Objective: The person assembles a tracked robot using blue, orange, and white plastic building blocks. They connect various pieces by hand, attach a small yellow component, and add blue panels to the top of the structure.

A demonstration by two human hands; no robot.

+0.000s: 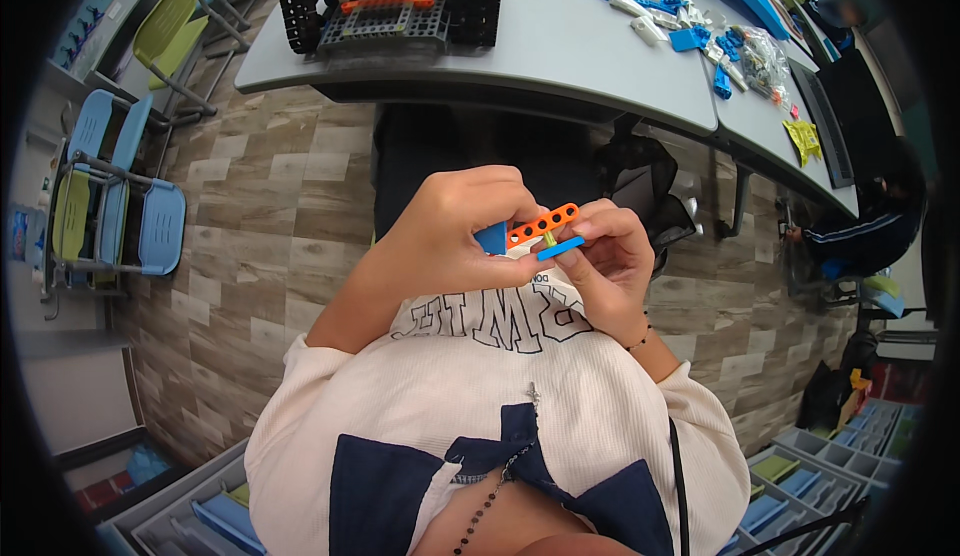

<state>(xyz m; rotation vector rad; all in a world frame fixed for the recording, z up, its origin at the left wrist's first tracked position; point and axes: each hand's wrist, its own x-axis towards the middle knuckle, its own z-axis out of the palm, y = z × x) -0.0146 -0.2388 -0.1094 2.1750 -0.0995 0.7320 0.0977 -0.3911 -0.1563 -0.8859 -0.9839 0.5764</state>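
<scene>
Close to my chest, my left hand (465,221) grips an orange beam with a row of holes (551,221), its fingers curled round one end. A blue block (491,239) shows between that hand's fingers and thumb. Below the beam lies a small flat blue piece (561,248), with a yellowish connector (549,240) between the two. My right hand (612,256) pinches the beam's far end and the blue piece with finger and thumb. Its fingertips partly hide where the parts meet.
On the grey table (570,61) ahead stands a tracked brick-built model (390,24). Loose blue and white building parts (690,36), a plastic bag of pieces (762,61) and a yellow wrapper (803,141) lie to the right. Another person (870,216) is at far right; chairs (160,226) stand left.
</scene>
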